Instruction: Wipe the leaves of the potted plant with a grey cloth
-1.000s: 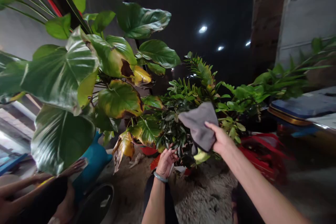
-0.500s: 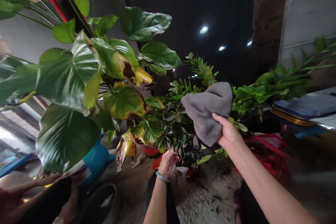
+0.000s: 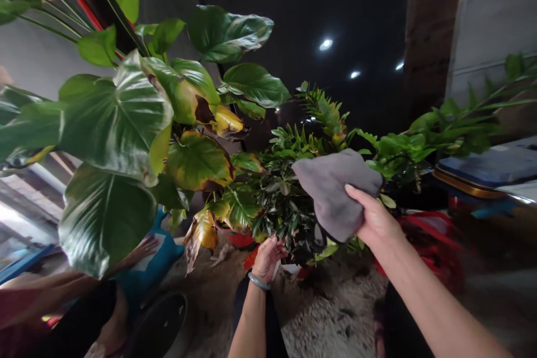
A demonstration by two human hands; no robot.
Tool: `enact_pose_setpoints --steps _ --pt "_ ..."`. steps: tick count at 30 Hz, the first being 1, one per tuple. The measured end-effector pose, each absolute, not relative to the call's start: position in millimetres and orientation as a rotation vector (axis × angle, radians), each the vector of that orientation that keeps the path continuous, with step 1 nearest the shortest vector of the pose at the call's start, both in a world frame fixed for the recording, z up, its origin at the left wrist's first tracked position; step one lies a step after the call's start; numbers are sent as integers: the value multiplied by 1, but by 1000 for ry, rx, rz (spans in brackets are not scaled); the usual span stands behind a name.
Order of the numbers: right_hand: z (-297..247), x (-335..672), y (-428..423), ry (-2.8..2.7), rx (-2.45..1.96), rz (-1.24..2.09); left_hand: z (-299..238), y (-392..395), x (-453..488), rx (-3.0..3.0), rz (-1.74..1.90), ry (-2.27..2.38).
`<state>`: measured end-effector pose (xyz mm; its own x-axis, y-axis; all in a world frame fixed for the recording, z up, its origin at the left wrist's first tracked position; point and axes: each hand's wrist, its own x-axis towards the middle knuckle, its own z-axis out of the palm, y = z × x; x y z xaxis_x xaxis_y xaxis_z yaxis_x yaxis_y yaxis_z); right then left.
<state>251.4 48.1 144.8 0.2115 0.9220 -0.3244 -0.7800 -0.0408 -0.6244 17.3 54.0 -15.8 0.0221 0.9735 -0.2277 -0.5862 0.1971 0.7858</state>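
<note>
A grey cloth (image 3: 335, 193) hangs spread out from my right hand (image 3: 377, 218), which pinches it with the thumb on top. The cloth is in front of the bushy dark-green plant (image 3: 289, 207), and a black loop dangles from its lower edge. Lower down, my left hand (image 3: 268, 260), with a pale bangle at the wrist, has its fingers curled together at the plant's low leaves. It seems to pinch a small leaf there, partly hidden by the fingers. Left of it droops a yellow-brown withered leaf (image 3: 202, 235) of a big-leaved plant (image 3: 121, 117).
A person's arm (image 3: 62, 285) reaches in at lower left to a blue watering can (image 3: 157, 251). Near it is a dark bucket (image 3: 161, 319). On the right are a red plastic bag (image 3: 436, 240) and a blue-and-gold box (image 3: 470, 176). A dark panel (image 3: 302, 11) stands behind the plants.
My right hand and the grey cloth have moved slightly down and right. My left hand stays nearly in place. The other person's hand has moved onto the blue watering can.
</note>
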Motion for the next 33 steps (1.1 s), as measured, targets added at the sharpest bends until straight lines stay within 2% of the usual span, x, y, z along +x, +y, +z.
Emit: enact_pose_setpoints --steps 3,8,11,17,20,24,27,33 --pt "132 233 62 -152 -890 1468 -15 53 21 541 1336 933" --pt "81 234 -2 -90 -1141 1705 -18 57 18 499 1443 1025" --pt "91 252 -22 -79 -1165 1746 -18 59 15 530 1401 1042" --pt "147 246 35 -222 -812 1404 -14 56 19 558 1327 966" --pt "129 226 34 -120 -976 1527 -15 55 19 550 1346 956" --pt "83 221 -22 -69 -1231 1763 -21 58 15 567 1337 959" --pt "86 236 -46 -25 -1280 1848 -24 59 12 577 1332 954" --pt "157 241 21 -207 -923 1372 -22 57 14 586 1317 922"
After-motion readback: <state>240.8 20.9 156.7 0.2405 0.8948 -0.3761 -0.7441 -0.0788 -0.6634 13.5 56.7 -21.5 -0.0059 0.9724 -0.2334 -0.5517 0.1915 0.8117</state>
